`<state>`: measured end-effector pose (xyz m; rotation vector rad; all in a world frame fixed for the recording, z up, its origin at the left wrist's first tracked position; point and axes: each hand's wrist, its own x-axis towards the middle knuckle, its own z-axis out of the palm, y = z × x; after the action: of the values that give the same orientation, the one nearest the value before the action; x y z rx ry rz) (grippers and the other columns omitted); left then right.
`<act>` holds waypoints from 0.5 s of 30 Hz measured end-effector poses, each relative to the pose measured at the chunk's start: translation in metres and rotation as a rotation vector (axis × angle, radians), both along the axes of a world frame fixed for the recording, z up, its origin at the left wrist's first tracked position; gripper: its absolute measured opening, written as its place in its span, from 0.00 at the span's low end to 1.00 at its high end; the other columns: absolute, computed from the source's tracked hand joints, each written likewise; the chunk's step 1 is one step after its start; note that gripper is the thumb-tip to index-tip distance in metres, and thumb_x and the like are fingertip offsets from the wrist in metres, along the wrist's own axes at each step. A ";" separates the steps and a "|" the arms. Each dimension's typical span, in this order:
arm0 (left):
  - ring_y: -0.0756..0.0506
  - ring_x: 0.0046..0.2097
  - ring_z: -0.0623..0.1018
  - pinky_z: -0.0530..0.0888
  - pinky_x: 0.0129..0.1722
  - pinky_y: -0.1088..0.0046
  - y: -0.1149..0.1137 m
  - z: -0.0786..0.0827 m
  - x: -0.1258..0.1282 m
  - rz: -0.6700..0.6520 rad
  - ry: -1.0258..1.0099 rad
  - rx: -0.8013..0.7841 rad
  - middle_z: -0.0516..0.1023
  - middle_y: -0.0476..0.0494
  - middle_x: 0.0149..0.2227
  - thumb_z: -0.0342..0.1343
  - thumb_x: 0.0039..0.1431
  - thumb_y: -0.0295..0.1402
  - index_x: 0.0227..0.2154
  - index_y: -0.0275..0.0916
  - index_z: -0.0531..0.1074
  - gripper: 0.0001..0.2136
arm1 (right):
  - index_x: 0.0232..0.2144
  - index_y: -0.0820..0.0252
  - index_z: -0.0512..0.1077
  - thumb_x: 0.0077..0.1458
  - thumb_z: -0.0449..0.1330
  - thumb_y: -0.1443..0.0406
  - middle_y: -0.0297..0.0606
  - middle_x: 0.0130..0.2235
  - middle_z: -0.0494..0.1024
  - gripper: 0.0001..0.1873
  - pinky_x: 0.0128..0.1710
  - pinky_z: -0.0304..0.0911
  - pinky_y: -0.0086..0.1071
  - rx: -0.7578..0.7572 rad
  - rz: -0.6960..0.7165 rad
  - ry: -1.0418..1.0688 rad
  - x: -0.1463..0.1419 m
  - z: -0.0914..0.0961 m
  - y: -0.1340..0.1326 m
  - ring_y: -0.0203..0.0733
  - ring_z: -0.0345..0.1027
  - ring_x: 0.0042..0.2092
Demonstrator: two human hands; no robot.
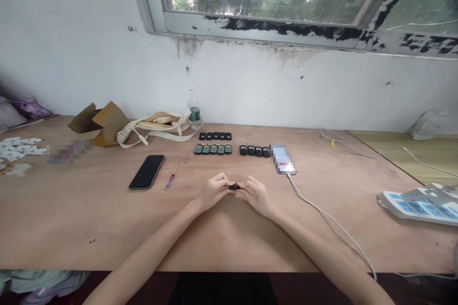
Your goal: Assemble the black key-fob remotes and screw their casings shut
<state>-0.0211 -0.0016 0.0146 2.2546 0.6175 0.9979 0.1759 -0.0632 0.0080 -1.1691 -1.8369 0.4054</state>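
My left hand and my right hand meet over the middle of the plywood table. Both hands pinch a small black object, mostly hidden by my fingers. Just beyond them lie several black casings in a row, several flat green-and-black pieces in another, and several small black parts behind those. A small screwdriver with a red and blue handle lies left of my left hand.
A black smartphone lies left of the screwdriver. A blurred device trails a white cable towards the front edge. Farther off are a water bottle, a cream bag, brown cardboard and a white power strip.
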 end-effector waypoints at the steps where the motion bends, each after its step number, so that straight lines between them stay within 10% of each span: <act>1: 0.50 0.33 0.73 0.72 0.34 0.75 0.000 -0.001 0.000 -0.004 0.007 0.010 0.68 0.48 0.31 0.54 0.61 0.37 0.36 0.38 0.76 0.09 | 0.27 0.58 0.70 0.57 0.58 0.60 0.32 0.28 0.64 0.10 0.27 0.59 0.28 0.003 0.000 -0.012 0.001 -0.001 0.000 0.34 0.59 0.27; 15: 0.46 0.39 0.77 0.74 0.40 0.72 -0.004 0.002 0.002 0.131 0.000 -0.173 0.78 0.45 0.37 0.56 0.58 0.38 0.41 0.40 0.76 0.11 | 0.38 0.57 0.72 0.48 0.65 0.57 0.40 0.41 0.79 0.16 0.47 0.68 0.40 -0.394 0.056 0.609 -0.007 0.002 0.010 0.46 0.74 0.44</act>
<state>-0.0191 -0.0060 0.0168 2.0848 0.8277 0.9679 0.1694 -0.0535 0.0099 -1.0880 -1.2853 1.0655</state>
